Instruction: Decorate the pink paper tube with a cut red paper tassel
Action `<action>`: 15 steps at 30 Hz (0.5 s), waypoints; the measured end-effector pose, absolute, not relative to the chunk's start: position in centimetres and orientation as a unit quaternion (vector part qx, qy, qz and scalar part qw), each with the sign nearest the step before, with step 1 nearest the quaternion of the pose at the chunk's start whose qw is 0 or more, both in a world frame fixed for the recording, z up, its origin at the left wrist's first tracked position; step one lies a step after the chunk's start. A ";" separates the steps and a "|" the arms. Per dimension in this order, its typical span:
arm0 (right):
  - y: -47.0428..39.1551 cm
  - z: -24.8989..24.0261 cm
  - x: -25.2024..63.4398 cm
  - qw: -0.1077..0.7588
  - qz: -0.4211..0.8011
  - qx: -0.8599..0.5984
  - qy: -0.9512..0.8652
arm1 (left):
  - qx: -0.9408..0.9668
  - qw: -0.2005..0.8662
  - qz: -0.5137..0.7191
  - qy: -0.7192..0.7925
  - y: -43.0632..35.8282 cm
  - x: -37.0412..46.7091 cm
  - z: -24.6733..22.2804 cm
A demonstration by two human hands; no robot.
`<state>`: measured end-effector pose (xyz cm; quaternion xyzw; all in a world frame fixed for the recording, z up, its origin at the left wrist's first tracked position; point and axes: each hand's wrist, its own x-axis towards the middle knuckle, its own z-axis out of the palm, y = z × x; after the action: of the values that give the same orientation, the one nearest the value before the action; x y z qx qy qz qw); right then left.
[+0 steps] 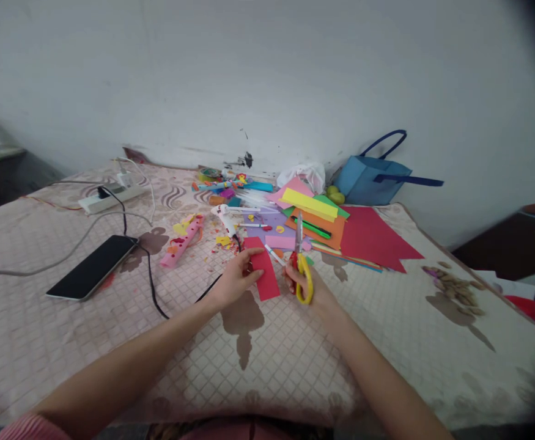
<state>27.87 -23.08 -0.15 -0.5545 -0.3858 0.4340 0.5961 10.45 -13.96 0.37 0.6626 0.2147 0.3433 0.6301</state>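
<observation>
Between the thumb and fingers of my left hand point(236, 280) is a red paper strip point(267, 282), held above the patterned cloth. My right hand point(310, 288) grips scissors point(304, 280) with yellow and red handles, their blades pointing away from me toward the orange paper. A thin white stick point(275, 254) reaches from the strip's edge to my right fingers; whether they hold it too is unclear. Beyond my left hand lies a white glue gun point(225, 221) with a black cord. The green cutter point(311, 227) rests on orange paper point(334, 237) beyond the scissors.
At left are a black phone-like device point(93, 267), a power strip point(106, 198) with cables and a pink decorated roll point(182, 242). Large red paper point(372, 238), a blue bag point(372, 180) and a brown pile point(457, 288) lie to the right. A wall stands behind.
</observation>
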 end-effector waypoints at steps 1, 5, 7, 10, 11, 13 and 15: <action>-23.1 -0.2 27.2 0.596 0.445 -0.548 -0.382 | 0.663 0.633 0.344 0.205 -14.0 10.5 0.3; -23.2 -0.3 26.1 0.600 0.466 -0.535 -0.370 | 0.671 0.632 0.335 0.194 -14.3 10.6 0.0; -23.2 -0.3 26.0 0.603 0.466 -0.534 -0.366 | 0.673 0.633 0.327 0.196 -14.5 10.6 -0.1; -23.2 -0.1 26.1 0.610 0.456 -0.537 -0.362 | 0.670 0.644 0.315 0.194 -14.9 10.6 -0.1; -23.2 0.0 26.2 0.612 0.453 -0.538 -0.362 | 0.667 0.648 0.312 0.195 -15.0 10.6 -0.1; -23.2 0.3 26.3 0.611 0.448 -0.543 -0.364 | 0.660 0.653 0.311 0.202 -15.1 10.6 -0.2; -23.3 0.5 26.4 0.607 0.442 -0.550 -0.367 | 0.654 0.655 0.317 0.206 -15.0 10.7 -0.3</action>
<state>26.41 -23.29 0.47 -0.5497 -0.3667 0.4421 0.6065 10.67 -15.04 -0.26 0.6542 0.2061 0.3167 0.6552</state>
